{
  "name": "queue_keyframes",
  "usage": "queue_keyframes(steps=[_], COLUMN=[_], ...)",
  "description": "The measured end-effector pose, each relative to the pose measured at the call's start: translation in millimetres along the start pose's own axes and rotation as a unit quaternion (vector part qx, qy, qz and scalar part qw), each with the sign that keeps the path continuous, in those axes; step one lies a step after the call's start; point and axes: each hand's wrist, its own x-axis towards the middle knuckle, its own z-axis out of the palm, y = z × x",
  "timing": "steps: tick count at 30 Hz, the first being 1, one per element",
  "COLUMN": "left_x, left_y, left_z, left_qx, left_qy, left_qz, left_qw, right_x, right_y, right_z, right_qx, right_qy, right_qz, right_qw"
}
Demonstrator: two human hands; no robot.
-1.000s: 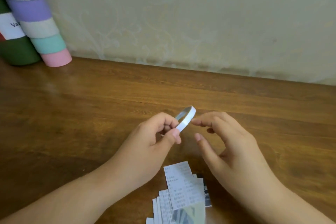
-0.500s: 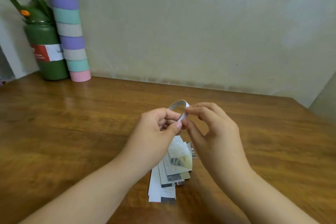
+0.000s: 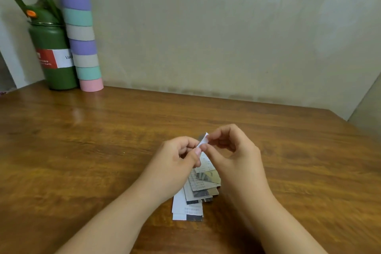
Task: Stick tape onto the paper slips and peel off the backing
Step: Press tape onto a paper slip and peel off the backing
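Here, a small roll of white tape (image 3: pixel 203 140) is held above a wooden table (image 3: pixel 103 150), between the two hands and near the middle of the view. The left hand (image 3: pixel 177 161) is curled around the roll from the left, with the thumb pressed against its near edge and the other fingers folded behind it. The right hand (image 3: pixel 231 150) is brought up against the roll from the right, its forefinger and thumb pinched on the white strip at the roll's upper edge, the remaining fingers loosely bent behind. Most of the roll is hidden by the fingers, so only a short white band is seen; whether the end of the tape is lifted from the roll cannot be told.

Directly beneath the hands, a loose pile of paper slips (image 3: pixel 195 196) is laid flat on the table, fanned slightly, with printed text and darker patches seen on several of them. The pile is partly covered by both wrists, and its near end is left exposed between the forearms.

At the far left corner of the table, a green bottle (image 3: pixel 53 53) with a looped handle and a red and white label is stood upright against the wall. Just beside it on the right, touching or nearly touching, a tall stack of pastel rolls (image 3: pixel 80 33) is leaned against the wall (image 3: pixel 226 27).
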Motion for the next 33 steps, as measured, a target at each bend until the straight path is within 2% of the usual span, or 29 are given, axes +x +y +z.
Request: queue_keyframes(steps=[2,6,12,17,22,27,33], left_x=[-0.7,-3.7,-5.8,-6.0,-6.0,-6.6,-7.2], left_y=[2.3,6.6,4.9,3.9,4.2,5.2,4.6], left_z=[-0.9,-0.8,0.0,0.7,-0.4,-0.3,-0.1], left_qx=[-0.013,-0.043,-0.028,-0.026,-0.021,-0.022,-0.014], left_qy=[0.014,0.038,0.042,0.044,0.052,0.05,0.06], left_qz=[0.01,0.021,0.033,0.039,0.041,0.044,0.056], left_qw=[1.0,0.998,0.998,0.998,0.998,0.998,0.997], right_x=[0.8,1.6,-0.1,-0.7,-3.6,-2.0,-2.0], right_y=[1.6,7.0,8.1,7.5,6.0,7.3,7.0], right_z=[-2.2,-4.0,-2.7,-5.0,-5.3,-5.0,-5.3], right_qx=[-0.003,-0.078,-0.102,-0.086,-0.056,-0.105,-0.098], right_qy=[-0.002,0.004,0.017,0.034,0.01,0.007,0.034], right_qz=[-0.016,-0.112,-0.159,-0.166,-0.139,-0.172,-0.203], right_qw=[1.0,0.991,0.982,0.982,0.989,0.979,0.974])
